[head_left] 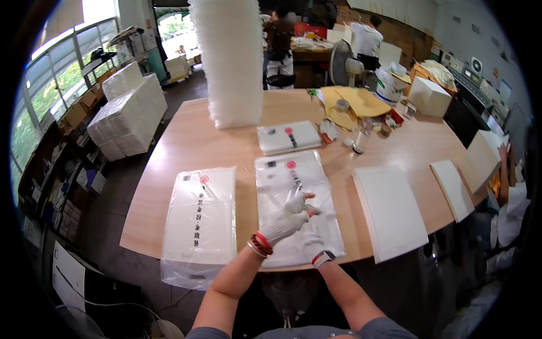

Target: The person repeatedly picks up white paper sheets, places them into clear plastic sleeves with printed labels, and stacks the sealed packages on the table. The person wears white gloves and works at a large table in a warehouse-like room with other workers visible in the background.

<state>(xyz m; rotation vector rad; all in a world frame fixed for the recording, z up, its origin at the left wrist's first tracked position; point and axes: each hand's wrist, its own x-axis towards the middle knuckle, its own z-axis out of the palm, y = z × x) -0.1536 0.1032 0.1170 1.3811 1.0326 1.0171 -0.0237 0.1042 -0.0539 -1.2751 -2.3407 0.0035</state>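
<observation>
Both hands were gloved in white and met over the bags, a flat printed pile at the near middle of the table point(149, 214). Left hand point(284, 225) lay uppermost, part open, fingers reaching to the right, bare fingertips showing; right hand point(310, 242) sat close against it, lower, its fingers mostly hidden. Could not tell whether either hand had hold of a bag or of the other hand. Beads point(259, 246) circled the left wrist, a watch point(323, 258) the right. The bags point(275, 183) bore a red round mark and dark print near the far end. Just beyond them lay a smaller folded pile point(276, 141) with similar marks. To the left, apart from the bags, a white block point(217, 226) lay in a clear wrapper that ran past its near end. To the right, a bare white stack point(392, 212), then a narrower slab point(453, 189). A tall white column point(234, 68) stood at the far side, left of the yellow envelopes point(364, 101), on which a tape roll point(342, 105) sat. Bucket point(388, 87) and white box point(428, 97) stood farther right. At the right edge, a co-worker's hands point(504, 151) touched an upright white block. Fan point(340, 63) stood beyond the table.
</observation>
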